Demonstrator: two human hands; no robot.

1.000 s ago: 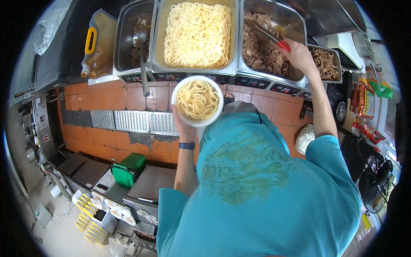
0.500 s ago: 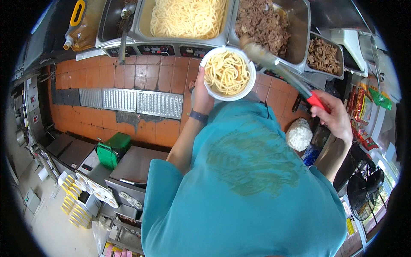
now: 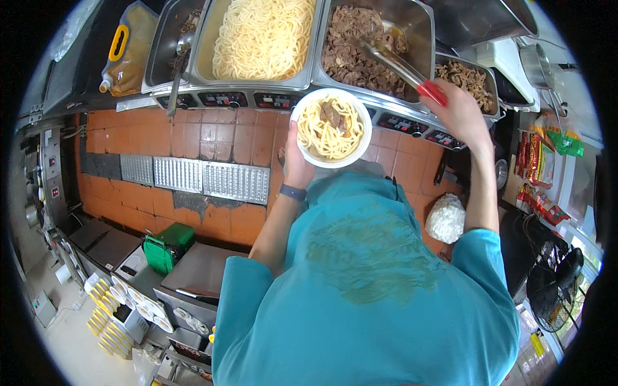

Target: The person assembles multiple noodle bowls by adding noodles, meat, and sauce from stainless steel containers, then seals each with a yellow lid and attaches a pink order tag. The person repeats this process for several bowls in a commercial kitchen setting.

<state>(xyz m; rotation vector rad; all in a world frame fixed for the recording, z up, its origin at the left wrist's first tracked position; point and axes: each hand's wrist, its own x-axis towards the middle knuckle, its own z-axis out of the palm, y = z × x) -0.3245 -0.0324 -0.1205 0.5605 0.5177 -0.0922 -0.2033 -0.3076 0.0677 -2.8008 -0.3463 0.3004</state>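
Note:
My left hand (image 3: 298,162) holds a white bowl (image 3: 365,132) from its left side. Noodles (image 3: 327,143) fill the bowl, and a little brown sliced meat (image 3: 332,115) lies on top of them. In my right hand (image 3: 458,114) are metal tongs (image 3: 398,64) with a red grip, closed round by my fingers. The tips of the tongs reach into the cooked meat (image 3: 351,48) in a deep steel pan (image 3: 421,32), beyond the bowl and to its right. Whether the tips pinch any meat I cannot tell.
Left of the meat stands a steel pan of noodles (image 3: 264,42). Farther left are a narrow pan with a ladle (image 3: 177,80) and a jug of amber liquid (image 3: 132,55). A smaller meat pan (image 3: 467,80) sits at right. A fan (image 3: 555,286) stands lower right.
Meat now lies on the noodles in the bowl. My right hand has moved up and left, bringing the tongs from above the pan's near edge into the meat. The bowl shifted slightly.

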